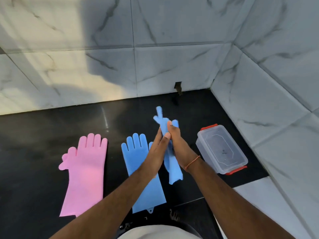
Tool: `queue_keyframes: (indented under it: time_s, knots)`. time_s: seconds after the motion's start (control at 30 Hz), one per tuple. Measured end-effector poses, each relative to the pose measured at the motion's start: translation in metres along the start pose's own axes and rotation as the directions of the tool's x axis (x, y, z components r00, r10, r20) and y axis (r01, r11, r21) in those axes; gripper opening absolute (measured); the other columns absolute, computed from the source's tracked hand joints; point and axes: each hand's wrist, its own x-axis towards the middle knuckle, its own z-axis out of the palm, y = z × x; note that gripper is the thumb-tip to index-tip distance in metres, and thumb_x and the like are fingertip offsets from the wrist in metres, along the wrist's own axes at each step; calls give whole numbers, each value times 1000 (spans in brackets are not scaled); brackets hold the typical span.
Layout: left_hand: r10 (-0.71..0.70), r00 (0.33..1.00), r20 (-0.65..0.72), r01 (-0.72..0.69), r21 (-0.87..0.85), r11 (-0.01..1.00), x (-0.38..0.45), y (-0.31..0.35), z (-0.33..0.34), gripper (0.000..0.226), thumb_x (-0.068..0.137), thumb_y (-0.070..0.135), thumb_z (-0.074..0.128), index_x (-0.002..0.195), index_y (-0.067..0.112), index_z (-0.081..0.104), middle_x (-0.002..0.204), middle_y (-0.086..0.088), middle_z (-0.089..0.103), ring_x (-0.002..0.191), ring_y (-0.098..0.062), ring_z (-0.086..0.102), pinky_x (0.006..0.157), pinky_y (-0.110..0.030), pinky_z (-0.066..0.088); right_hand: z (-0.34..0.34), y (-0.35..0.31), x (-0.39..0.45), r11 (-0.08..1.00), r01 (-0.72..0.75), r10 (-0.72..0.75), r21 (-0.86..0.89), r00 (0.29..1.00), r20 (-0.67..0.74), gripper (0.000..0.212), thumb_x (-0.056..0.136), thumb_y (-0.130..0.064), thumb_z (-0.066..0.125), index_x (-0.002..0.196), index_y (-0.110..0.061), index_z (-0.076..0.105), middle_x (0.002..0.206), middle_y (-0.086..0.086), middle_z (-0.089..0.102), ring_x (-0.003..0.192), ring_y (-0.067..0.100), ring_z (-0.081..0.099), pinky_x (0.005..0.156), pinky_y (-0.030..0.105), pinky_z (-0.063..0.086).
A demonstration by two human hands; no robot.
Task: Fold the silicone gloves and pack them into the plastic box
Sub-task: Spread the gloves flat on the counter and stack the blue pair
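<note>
While your left hand (156, 149) and right hand (179, 145) press together, palms facing, they close around a blue glove (170, 163) held upright above the black worktop (34, 135), its fingers poking out above your fingertips and its cuff hanging below your wrists. A second blue glove (136, 156) lies flat just under your left arm, and a pink glove (86, 169) lies flat further left. To your right sits the clear plastic box (221, 149), red-clipped, lid on.

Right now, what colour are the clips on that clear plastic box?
Red: the clips at both ends of the plastic box, seen in the head view.
</note>
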Motion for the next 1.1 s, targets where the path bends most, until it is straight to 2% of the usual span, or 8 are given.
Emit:
queue_keyframes:
  time_s: [0.1,0.2,0.3,0.43,0.57,0.83,0.97,1.1]
  knots:
    - [-160,981,-106,120,-311,943,10,-1,18,64,99,64,58,144,19,67,138,-15,75,130,-27,72,109,-44,59,-17,-4,0,971,129,-129,-203,992,14,57,110,-52,46,121,1,63,116,29,67,101,22,74,94,38,61]
    - [-230,959,-163,153,-384,911,26,-6,20,50,108,51,57,140,15,70,134,-18,76,125,-30,75,101,-44,64,-41,9,2,813,341,-426,-472,901,-84,25,107,-37,60,122,-22,73,114,-4,70,105,6,68,93,28,58]
    - [-374,913,-164,251,-498,830,40,-11,20,50,108,49,61,139,11,70,130,-16,79,123,-35,74,98,-45,63,-66,37,9,736,361,-593,-573,753,-287,48,91,-33,81,135,-25,62,128,-8,58,116,12,61,95,26,54]
    - [-413,906,-90,297,-559,774,54,-22,13,50,102,51,66,132,11,77,129,-18,79,111,-35,80,91,-49,65,-93,68,9,930,253,-312,-265,927,-209,76,79,-51,89,141,-26,54,132,-7,66,117,10,69,92,29,62]
    - [-427,903,-45,336,-545,768,62,-39,10,50,99,52,65,130,15,79,126,-16,80,106,-35,80,91,-51,65,-122,101,4,999,-34,34,2,998,52,65,75,-54,92,130,-25,71,128,1,77,116,21,75,92,43,64]
    - [-377,911,-167,297,-369,881,81,-71,1,37,109,12,61,146,16,64,129,-10,80,126,-34,72,114,-55,54,-156,132,4,979,-55,25,-195,988,-153,19,93,-26,83,109,-26,72,102,-10,81,100,20,78,74,27,64]
    - [-356,927,-122,315,-267,911,84,-81,-8,38,111,15,58,149,21,60,133,-4,78,126,-25,74,107,-42,60,-158,144,2,932,-102,22,-347,973,-228,20,95,-31,79,111,-29,67,107,-10,76,98,13,75,75,24,63]
    - [-268,949,-166,285,87,955,88,-88,-5,81,111,20,62,175,31,13,177,1,33,158,-25,41,128,-51,39,-157,159,-1,912,-116,7,-393,963,-268,17,93,-28,81,103,-28,68,101,-9,77,92,10,75,68,16,57]
